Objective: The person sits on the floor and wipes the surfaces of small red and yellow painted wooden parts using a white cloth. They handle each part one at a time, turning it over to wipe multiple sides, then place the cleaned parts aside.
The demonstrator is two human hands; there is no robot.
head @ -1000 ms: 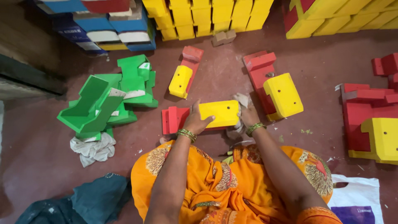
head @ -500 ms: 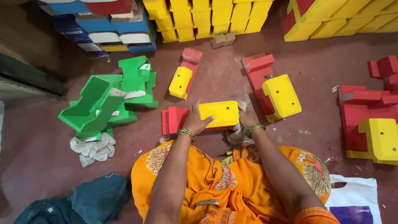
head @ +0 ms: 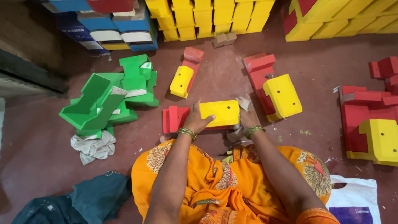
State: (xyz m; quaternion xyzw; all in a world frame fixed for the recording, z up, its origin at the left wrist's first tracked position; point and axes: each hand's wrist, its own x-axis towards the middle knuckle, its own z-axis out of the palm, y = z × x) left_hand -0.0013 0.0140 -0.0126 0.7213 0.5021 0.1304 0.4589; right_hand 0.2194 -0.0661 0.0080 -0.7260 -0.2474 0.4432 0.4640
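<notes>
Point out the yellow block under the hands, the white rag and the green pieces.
yellow block (head: pixel 222 113), head view, top face.
white rag (head: pixel 93 147), head view, middle folds.
green pieces (head: pixel 108 94), head view, pile's centre.

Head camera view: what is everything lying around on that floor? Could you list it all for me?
Yellow-and-red block: one, centre floor, under both hands.
Two-colour pieces: one above centre, one to the right, one at the right edge.
Green pieces: a heap, count unclear, left.
Stacked yellow blocks: many, top.
Blue and white stack: top left.
White rag: one, below the green heap.
Dark cloth: one, bottom left.
White bag: one, bottom right.
Orange garment: on the lap.
Left hand: on the block, bangle at wrist.
Right hand: at the block's right end, fingers partly hidden.
</notes>
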